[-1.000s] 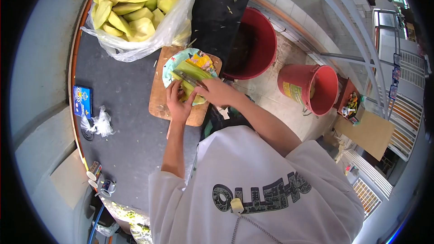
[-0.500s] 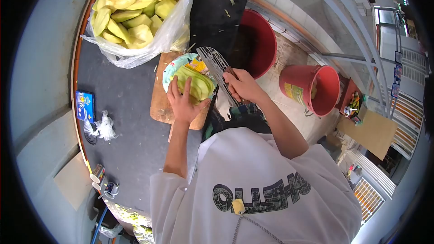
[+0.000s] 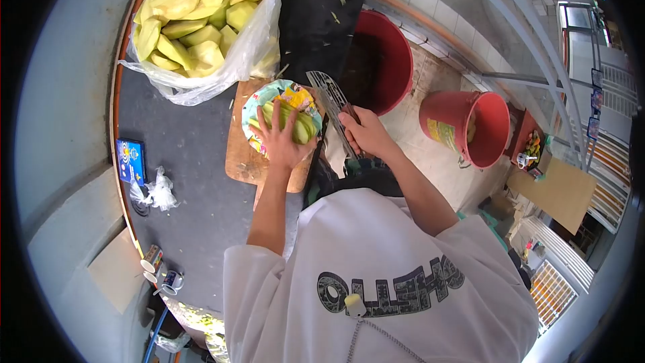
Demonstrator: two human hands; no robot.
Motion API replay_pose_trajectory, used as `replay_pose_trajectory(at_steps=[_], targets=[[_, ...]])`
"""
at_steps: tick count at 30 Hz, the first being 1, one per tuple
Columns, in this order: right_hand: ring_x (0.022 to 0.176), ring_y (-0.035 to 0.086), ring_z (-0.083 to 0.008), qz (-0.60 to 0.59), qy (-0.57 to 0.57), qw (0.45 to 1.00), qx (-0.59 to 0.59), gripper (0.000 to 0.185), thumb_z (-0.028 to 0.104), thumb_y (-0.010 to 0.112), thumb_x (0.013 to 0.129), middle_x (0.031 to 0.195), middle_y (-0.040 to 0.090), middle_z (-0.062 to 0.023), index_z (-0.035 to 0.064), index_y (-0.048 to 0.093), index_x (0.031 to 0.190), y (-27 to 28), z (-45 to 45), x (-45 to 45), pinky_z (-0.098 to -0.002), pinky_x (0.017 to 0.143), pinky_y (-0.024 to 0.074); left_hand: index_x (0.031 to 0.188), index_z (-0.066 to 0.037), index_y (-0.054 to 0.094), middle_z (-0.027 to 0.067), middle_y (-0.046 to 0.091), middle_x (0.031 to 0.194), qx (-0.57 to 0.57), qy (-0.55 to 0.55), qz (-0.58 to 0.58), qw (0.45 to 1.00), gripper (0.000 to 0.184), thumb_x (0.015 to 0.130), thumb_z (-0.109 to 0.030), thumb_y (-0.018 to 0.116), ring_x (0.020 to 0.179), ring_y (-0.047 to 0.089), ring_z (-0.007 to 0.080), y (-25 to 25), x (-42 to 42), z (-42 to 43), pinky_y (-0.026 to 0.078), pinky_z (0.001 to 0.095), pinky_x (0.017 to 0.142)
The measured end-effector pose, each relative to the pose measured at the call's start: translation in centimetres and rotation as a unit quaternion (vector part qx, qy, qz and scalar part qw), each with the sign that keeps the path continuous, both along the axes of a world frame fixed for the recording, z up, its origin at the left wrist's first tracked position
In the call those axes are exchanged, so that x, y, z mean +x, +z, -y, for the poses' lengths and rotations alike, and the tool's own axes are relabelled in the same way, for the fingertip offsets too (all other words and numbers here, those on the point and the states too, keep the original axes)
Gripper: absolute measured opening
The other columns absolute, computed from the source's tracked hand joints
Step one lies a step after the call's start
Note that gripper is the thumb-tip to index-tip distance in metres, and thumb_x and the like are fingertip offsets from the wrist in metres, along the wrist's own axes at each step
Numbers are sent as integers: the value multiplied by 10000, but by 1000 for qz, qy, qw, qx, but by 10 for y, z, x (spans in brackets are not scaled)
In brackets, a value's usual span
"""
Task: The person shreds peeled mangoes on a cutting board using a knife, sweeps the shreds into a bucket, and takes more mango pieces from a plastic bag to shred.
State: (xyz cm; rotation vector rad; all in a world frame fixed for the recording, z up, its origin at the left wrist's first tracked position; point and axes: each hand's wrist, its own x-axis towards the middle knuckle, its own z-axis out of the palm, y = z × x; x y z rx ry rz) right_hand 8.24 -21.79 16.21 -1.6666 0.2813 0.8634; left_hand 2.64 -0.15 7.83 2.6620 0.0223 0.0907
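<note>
My left hand (image 3: 279,141) lies over pale green fruit slices (image 3: 306,129), which look like peeled green mango. Its fingers are spread and touch the slices, covering part of them. Under the slices is a colourful patterned plate (image 3: 251,109), set on a wooden cutting board (image 3: 243,161). My right hand (image 3: 366,133) is closed round the brown handle of a broad-bladed knife (image 3: 328,94). The blade has openings along it and is held up just right of the plate, apart from the fruit.
A plastic bag (image 3: 250,70) full of peeled fruit pieces (image 3: 191,17) stands at the table's far end. Two red buckets (image 3: 402,60) (image 3: 494,131) are on the floor to the right. A blue box (image 3: 131,161), crumpled plastic (image 3: 161,189) and cups (image 3: 171,282) line the left edge.
My left hand has shifted slightly right and lies further over the slices, which now look more fanned out. The knife has moved a little right, away from the plate.
</note>
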Motion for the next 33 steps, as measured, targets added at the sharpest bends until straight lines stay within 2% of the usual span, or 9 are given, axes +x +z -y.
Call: replay_pose_trajectory(at_steps=[3,8,10,12,13,14,16,26,33], targets=[[420,473,-92,11,9,1000,-23,239,245,514,1039,586,528,-10,36,532,925,2,0,4,-270,408,393,1292,-206,664,89,402,1548,-27,-90,33,995,766,622,-557,783,1481,162,490,-9,0,-15,82,757,1105],[438,533,-116,79,70,990,-87,276,257,549,1020,585,557,-36,19,536,879,-8,-3,0,-295,433,432,1335,-201,633,102,384,1563,-16,-88,-27,996,805,598,-490,779,1484,163,481,18,6,-15,70,746,1123],[773,652,-419,135,119,975,-133,414,363,596,966,781,663,-225,-44,588,892,-8,-6,-1,-498,711,490,1363,-183,608,129,363,1572,-18,-95,-52,994,826,615,-489,779,1480,168,480,20,1,-20,91,719,1139],[824,638,-446,130,132,974,-131,414,366,594,966,827,664,-245,-43,593,908,-7,-9,-3,-511,736,481,1419,-159,535,218,285,1580,-136,33,33,990,896,622,-449,824,1453,214,473,9,-10,-33,156,652,1156],[875,624,-473,126,144,973,-129,415,370,593,966,873,666,-264,-43,598,924,-5,-9,-4,-525,762,472,1466,-138,450,278,262,1542,-175,64,22,982,979,610,-336,882,1416,264,458,17,-21,-41,264,574,1142],[875,624,-473,127,144,973,-130,415,370,593,966,873,666,-264,-43,598,924,-6,-9,-6,-525,762,472,1466,-138,450,278,262,1542,-175,64,24,982,979,610,-336,882,1416,264,458,20,-34,-41,264,574,1142],[540,643,-178,210,136,960,-125,316,280,602,988,623,610,-81,-18,577,886,-15,-8,-13,-341,523,492,1476,-133,420,259,310,1489,-181,92,-76,976,1020,586,-233,908,1362,336,456,29,-56,-43,349,546,1101],[562,656,-192,230,172,948,-138,341,320,605,983,629,631,-100,-9,575,897,-23,-9,-15,-356,552,501,1450,-97,450,247,466,1385,-202,164,-106,960,965,609,-166,919,1237,502,420,7,-70,-22,439,471,1056],[568,663,-195,231,156,948,-154,341,318,601,987,627,635,-95,-4,569,880,-30,-2,-16,-355,557,505,1540,-85,304,301,258,1534,-66,120,-128,982,1226,508,-167,962,1360,383,464,42,-32,-33,388,482,1119]])
